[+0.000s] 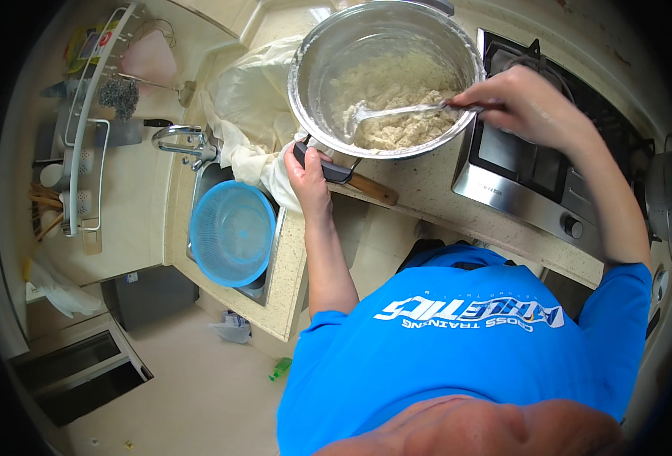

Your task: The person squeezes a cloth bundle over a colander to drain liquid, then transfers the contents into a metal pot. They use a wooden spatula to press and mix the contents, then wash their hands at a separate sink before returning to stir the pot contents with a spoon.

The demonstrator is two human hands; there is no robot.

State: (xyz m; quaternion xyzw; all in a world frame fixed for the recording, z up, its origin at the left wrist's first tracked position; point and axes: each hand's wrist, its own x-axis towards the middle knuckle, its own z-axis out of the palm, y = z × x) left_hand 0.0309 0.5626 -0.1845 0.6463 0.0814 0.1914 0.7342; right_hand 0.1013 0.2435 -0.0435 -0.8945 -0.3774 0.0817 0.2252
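A large stainless steel pot (319, 74) is on the speckled counter, tipped so that its inside faces me. Lumpy, shaggy dough (410, 122) lies inside, with dry flour stuck to the wall. My left hand (310, 179) grips the pot's black side handle (336, 172) on the edge closest to me. Across the rim, my right hand (518, 108) holds a metal spoon (399, 111) by its handle; flour coats the spoon, and its head rests in the dough. A wooden handle (376, 190) sticks out from under the pot, the rest of it hidden.
Right of the pot is a gas stove (518, 171). On the left, a blue plastic basket (233, 233) sits in the sink below a chrome faucet (185, 139). A pale flour-like bag (256, 108) leans beside the pot. A wall rack (74, 142) holds utensils. A green bottle (280, 369) lies on the floor.
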